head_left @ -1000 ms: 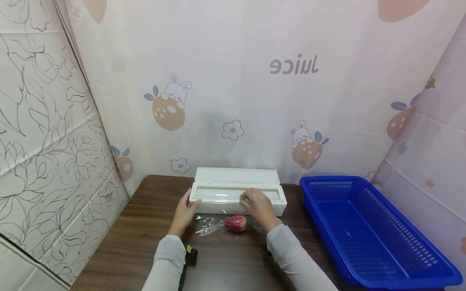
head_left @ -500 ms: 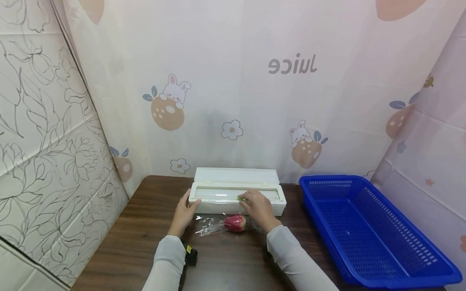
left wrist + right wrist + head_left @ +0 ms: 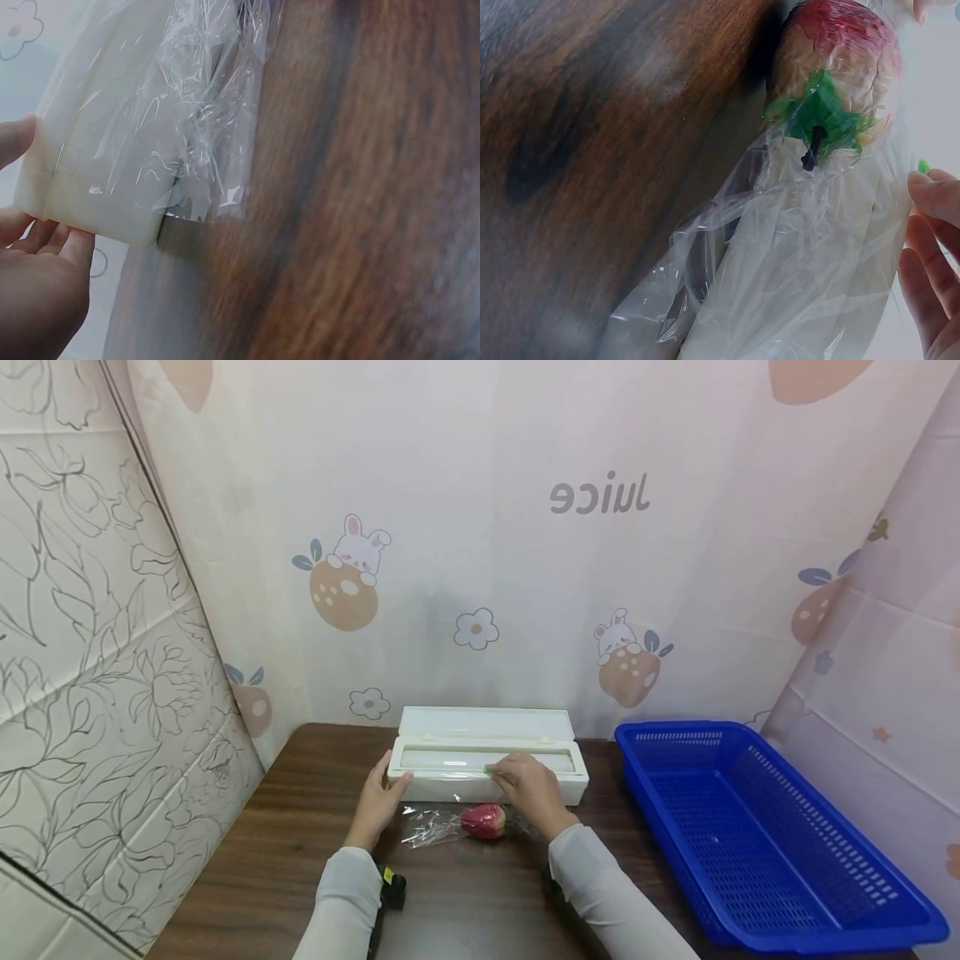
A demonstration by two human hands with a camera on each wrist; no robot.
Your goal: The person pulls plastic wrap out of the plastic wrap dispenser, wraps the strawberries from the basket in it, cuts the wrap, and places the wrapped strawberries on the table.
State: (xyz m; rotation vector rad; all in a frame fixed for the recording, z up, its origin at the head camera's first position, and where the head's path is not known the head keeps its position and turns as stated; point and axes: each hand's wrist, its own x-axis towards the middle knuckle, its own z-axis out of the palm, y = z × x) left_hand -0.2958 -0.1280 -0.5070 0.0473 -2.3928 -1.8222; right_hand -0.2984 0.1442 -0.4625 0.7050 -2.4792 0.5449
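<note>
A white cling film dispenser box point(image 3: 572, 788) stands on the table with its lid point(image 3: 483, 722) raised at the back. My left hand point(image 3: 378, 802) grips its left end, thumb at the front and fingers underneath in the left wrist view. Along the box's front edge, my right hand point(image 3: 534, 789) pinches a small green slider point(image 3: 923, 166), mostly hidden by the fingertips. In front of the box lies a red fruit point(image 3: 483, 821) with a pale end, green leaves and a dark stem. Clear film point(image 3: 199, 105) covers the fruit and stretches up over the box's front.
A blue perforated plastic basket point(image 3: 712, 893) stands to the right on the brown wooden table point(image 3: 285, 835). A printed curtain point(image 3: 480, 560) hangs right behind the box, and another patterned cloth point(image 3: 97, 652) hangs along the left side.
My right hand has slid slightly left along the box's front edge with the green slider. The left hand keeps its grip on the box, and the fruit stays where it was.
</note>
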